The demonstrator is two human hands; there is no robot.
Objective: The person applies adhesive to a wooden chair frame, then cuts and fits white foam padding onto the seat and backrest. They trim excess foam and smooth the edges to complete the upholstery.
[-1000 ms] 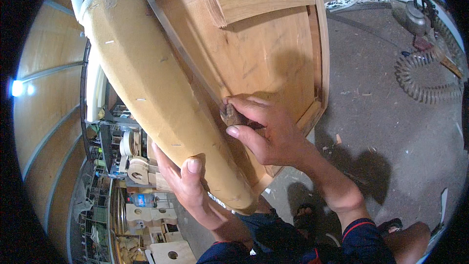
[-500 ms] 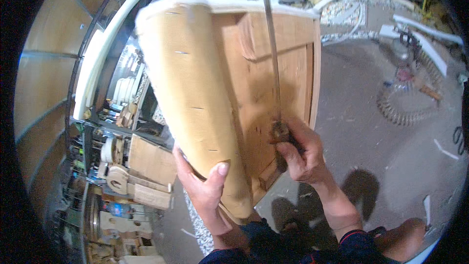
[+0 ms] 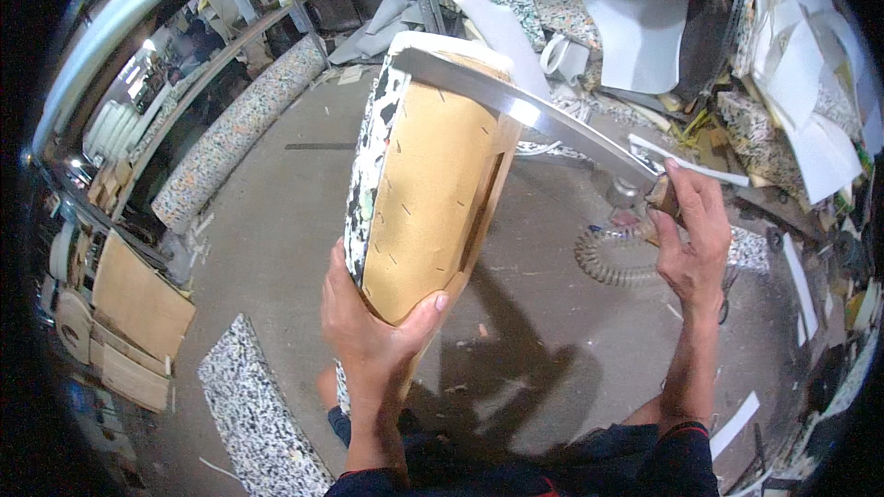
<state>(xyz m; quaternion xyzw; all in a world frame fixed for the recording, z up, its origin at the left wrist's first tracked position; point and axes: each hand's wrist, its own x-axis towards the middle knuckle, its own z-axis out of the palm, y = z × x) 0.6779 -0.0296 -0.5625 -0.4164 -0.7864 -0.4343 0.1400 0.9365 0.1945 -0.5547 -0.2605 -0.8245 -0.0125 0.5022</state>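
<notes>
My left hand [image 3: 373,322] grips the near end of a padded wooden frame piece [image 3: 428,184], with the thumb on its tan, stapled face. Speckled foam [image 3: 371,156] covers the left side of this piece, and white foam [image 3: 451,43] caps its far end. In my right hand [image 3: 692,239], out to the right, is the handle of a long knife [image 3: 580,132]. Its wide steel blade slants up and left across the far end of the piece, its tip by the top of the speckled foam. Whether the edge touches the foam I cannot tell.
A speckled foam strip [image 3: 262,414] lies on the floor at the near left. Wooden boards [image 3: 138,304] and a foam roll [image 3: 239,133] are along the left. A coiled hose [image 3: 599,258] rests beyond my right hand. White foam sheets [image 3: 631,23] and scraps pile up at the back and right.
The frame piece has turned, so its hollow wooden inside no longer faces me and the speckled foam side shows. My right hand has moved right, and the knife has swung from upright to across the far end.
</notes>
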